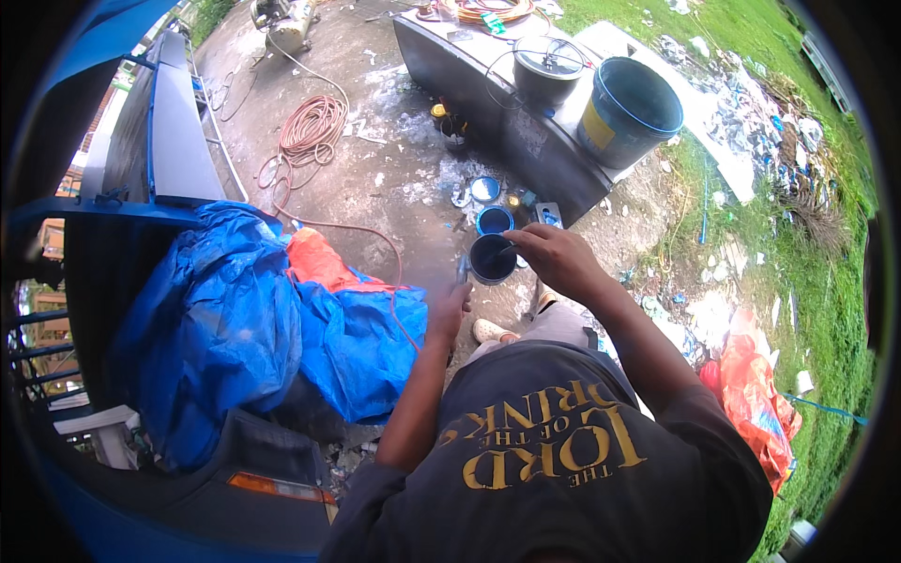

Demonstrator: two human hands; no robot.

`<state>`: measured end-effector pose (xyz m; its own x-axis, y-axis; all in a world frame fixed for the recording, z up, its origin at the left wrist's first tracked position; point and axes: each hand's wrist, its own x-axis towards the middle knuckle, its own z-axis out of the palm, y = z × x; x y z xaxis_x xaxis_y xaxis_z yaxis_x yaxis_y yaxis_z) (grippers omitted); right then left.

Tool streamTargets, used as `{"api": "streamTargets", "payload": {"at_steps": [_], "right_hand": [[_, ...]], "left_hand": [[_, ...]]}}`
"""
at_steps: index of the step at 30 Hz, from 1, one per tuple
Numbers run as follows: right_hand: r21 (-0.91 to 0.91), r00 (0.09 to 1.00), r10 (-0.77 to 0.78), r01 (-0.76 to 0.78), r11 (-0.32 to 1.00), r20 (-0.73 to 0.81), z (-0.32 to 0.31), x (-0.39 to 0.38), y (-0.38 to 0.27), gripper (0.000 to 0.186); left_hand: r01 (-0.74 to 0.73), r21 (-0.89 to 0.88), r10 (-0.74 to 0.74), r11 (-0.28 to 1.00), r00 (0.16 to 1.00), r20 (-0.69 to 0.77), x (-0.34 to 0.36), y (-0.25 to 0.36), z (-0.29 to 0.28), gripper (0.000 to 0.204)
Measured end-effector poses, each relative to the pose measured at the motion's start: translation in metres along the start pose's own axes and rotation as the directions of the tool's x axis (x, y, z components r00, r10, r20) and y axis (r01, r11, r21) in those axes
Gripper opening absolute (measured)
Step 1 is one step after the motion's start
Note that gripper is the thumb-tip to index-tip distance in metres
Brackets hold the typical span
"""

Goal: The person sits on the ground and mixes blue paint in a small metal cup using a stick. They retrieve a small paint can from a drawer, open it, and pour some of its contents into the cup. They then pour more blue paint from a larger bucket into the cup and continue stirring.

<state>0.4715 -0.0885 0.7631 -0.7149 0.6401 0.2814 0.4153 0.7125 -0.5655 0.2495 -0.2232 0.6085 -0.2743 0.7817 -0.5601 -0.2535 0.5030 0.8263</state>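
Observation:
A dark, round, open cup (481, 275) is held in front of my body at waist height. My left hand (449, 308) is closed at its left side, around a greyish handle-like part (462, 269); the grip is partly blurred. Over the cup's right rim, my right hand (554, 253) pinches a thin stirring stick (508, 250) whose lower end dips into the cup. Dark liquid seems to lie inside, but its level is unclear. Just beyond stands an open can with a blue rim (495, 220), and past it lies a round lid with blue on it (485, 190).
A dark metal box-like bench (507, 122) carries a lidded pot (547, 70) and a large bucket (631, 113). A coiled hose (313, 129) lies on the concrete, its line running toward my left arm. Blue tarp (235, 319) covers the left side. Litter and grass spread right.

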Motion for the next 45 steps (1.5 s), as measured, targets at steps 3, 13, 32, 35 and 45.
{"api": "streamTargets", "payload": {"at_steps": [3, 13, 32, 35, 45], "right_hand": [[-0.001, 0.999, 0.041, -0.041, 0.999, -0.033, 0.003, 0.005, -0.001, 0.028], [0.257, 0.985, 0.167, -0.171, 0.951, 0.035, 0.0, 0.014, -0.026, 0.021], [0.096, 0.996, 0.003, 0.006, 0.995, -0.092, 0.021, 0.02, -0.033, 0.017], [0.043, 0.999, -0.041, 0.04, 0.998, 0.023, 0.028, 0.011, -0.024, 0.017], [0.135, 0.991, 0.098, -0.109, 0.985, 0.087, 0.028, 0.017, -0.02, 0.015]], "left_hand": [[-0.012, -0.061, 0.012, 0.998, 1.0, 0.006, 0.0, 0.008, 0.005, 0.03], [-0.009, 0.014, 0.01, 1.0, 1.0, -0.027, -0.009, 0.017, 0.001, 0.031], [-0.071, 0.168, 0.087, 0.983, 0.992, -0.09, -0.002, -0.026, -0.009, 0.053], [-0.065, 0.175, 0.081, 0.982, 0.993, -0.089, 0.0, -0.027, -0.01, 0.054], [-0.063, 0.033, 0.066, 0.997, 0.994, -0.091, 0.006, -0.02, -0.01, 0.04]]}}
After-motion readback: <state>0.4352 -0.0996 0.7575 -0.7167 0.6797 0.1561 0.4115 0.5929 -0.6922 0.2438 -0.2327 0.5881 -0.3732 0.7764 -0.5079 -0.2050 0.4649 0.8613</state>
